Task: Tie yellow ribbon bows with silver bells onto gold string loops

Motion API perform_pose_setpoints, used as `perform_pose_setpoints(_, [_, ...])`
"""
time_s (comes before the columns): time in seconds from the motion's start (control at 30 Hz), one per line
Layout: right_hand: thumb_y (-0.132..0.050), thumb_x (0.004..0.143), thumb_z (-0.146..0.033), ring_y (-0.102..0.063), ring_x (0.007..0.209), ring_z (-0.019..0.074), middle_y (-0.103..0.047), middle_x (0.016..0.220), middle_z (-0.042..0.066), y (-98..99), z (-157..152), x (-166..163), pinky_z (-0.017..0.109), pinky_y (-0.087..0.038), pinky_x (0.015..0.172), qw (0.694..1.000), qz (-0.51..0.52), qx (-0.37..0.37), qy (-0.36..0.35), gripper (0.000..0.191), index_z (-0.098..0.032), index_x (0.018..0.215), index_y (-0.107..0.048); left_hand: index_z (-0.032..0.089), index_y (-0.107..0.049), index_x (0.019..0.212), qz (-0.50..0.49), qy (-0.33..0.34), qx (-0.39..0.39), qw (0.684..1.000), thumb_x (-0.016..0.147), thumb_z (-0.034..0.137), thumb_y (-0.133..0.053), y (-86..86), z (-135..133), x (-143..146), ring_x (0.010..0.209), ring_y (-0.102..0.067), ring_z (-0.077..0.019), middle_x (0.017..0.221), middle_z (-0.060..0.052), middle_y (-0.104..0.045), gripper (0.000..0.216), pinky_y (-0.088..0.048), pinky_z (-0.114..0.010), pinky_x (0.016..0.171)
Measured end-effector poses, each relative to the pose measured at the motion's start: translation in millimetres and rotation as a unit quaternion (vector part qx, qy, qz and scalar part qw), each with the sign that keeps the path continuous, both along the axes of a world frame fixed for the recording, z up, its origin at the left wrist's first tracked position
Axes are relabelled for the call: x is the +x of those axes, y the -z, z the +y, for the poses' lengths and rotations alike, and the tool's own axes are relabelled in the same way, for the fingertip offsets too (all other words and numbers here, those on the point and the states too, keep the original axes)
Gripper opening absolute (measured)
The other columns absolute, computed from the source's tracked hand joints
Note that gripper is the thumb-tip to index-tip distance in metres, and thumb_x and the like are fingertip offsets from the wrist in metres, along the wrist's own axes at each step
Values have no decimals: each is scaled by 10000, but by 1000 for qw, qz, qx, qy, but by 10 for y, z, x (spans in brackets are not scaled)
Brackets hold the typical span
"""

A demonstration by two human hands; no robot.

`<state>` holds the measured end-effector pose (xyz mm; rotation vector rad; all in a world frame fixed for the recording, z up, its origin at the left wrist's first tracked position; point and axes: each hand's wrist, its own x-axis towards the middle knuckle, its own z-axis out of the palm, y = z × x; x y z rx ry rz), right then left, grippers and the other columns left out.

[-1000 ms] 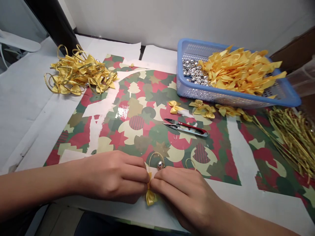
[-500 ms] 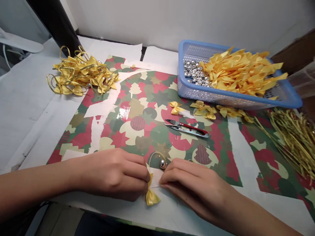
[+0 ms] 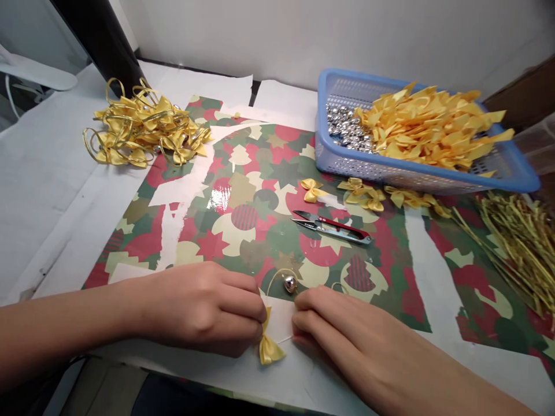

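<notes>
My left hand (image 3: pixel 217 309), its fingers pinched, grips a yellow ribbon bow (image 3: pixel 269 349) near the front edge of the table. Part of the bow is hidden under my fingertips. A thin gold cord (image 3: pixel 277 272) arches up from the bow to a small silver bell (image 3: pixel 289 283) lying between my hands. My right hand (image 3: pixel 342 332) is closed on the cord just right of the bell, and a small loop of cord shows behind its fingers. A fine pale strand (image 3: pixel 285 339) runs from the bow to the right fingertips.
A blue basket (image 3: pixel 416 173) holds silver bells and many yellow ribbon pieces. In front lie several loose bows (image 3: pixel 312 190) and thread snips (image 3: pixel 332 227). Gold cords (image 3: pixel 520 248) are bundled at right. Finished-looking bows with loops (image 3: pixel 143 130) are heaped at back left.
My right hand has shifted slightly right and down, away from the bow. More of the bell shows, and the pale strand is now visible between the hands. My left hand stays nearly still.
</notes>
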<state>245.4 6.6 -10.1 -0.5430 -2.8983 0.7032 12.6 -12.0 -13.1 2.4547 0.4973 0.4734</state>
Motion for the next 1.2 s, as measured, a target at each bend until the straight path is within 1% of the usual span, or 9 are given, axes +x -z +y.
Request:
perform_pose_setpoints(0.13, [-274,911,-51,-527,565,163,-556,679,52,-55,48,47,271,-404,500,994,-15,99,-47,367,-156,743,-582,134,-643,732,3,0,2,1000,923,81,-370,9,-6,0,697,-595,-168,749,-91,-685,337,-512,-264,626])
perform_pose_setpoints(0.3, [-353,740,8,-487,518,182,-527,613,60,-113,80,-5,299,-372,455,971,-39,205,-119,296,-161,672,-585,102,-652,738,-4,5,3,1000,907,57,-403,16,-8,-12,671,-592,-171,737,-101,-688,304,-504,-265,600])
perform_pose_setpoints(0.47, [-510,721,-77,-489,544,170,-542,648,31,-145,62,-101,280,-377,449,965,-76,208,-142,114,-177,705,-560,92,-662,730,5,2,19,1000,873,41,-466,23,-13,-14,660,-581,-169,739,-89,-691,249,-494,-262,581])
perform_pose_setpoints(0.6, [-522,702,-38,-516,573,160,-552,664,8,-152,105,-107,269,-399,477,965,-77,198,-152,142,-169,737,-560,102,-660,735,11,-1,25,1000,845,53,-525,22,-20,-8,658,-580,-165,742,-80,-688,180,-493,-254,567])
perform_pose_setpoints(0.77, [-451,735,-12,-502,520,131,-541,639,-1,-124,134,-77,254,-366,452,980,-59,143,-126,188,-183,689,-512,125,-645,728,11,-6,31,999,821,63,-567,28,-15,-3,674,-579,-158,757,-69,-691,137,-497,-247,571])
perform_pose_setpoints(0.93, [-442,728,10,-497,508,128,-542,653,5,-124,144,-59,256,-346,446,982,-81,107,-130,201,-177,680,-497,121,-642,730,0,-11,34,999,804,53,-583,37,-15,2,669,-582,-152,755,-67,-693,117,-507,-239,592])
perform_pose_setpoints(1.0, [-462,739,13,-484,500,109,-536,664,-5,-155,178,-40,229,-344,439,988,-103,43,-111,203,-180,677,-474,136,-640,729,3,-16,38,999,809,65,-578,40,-20,3,665,-588,-149,754,-61,-693,124,-506,-234,588])
perform_pose_setpoints(1.1, [-501,771,-7,-501,538,87,-551,703,-26,-211,252,7,183,-367,462,985,-126,-103,-60,189,-188,724,-473,138,-643,710,11,-20,48,999,794,64,-591,45,-32,3,642,-588,-150,739,-57,-693,123,-495,-237,559])
perform_pose_setpoints(1.2, [-499,838,-75,-532,603,83,-582,722,-37,-227,321,61,170,-417,544,972,-79,-220,-15,136,-202,791,-504,140,-645,695,14,-23,52,998,793,77,-599,50,-47,-3,635,-590,-153,735,-54,-695,125,-492,-238,556])
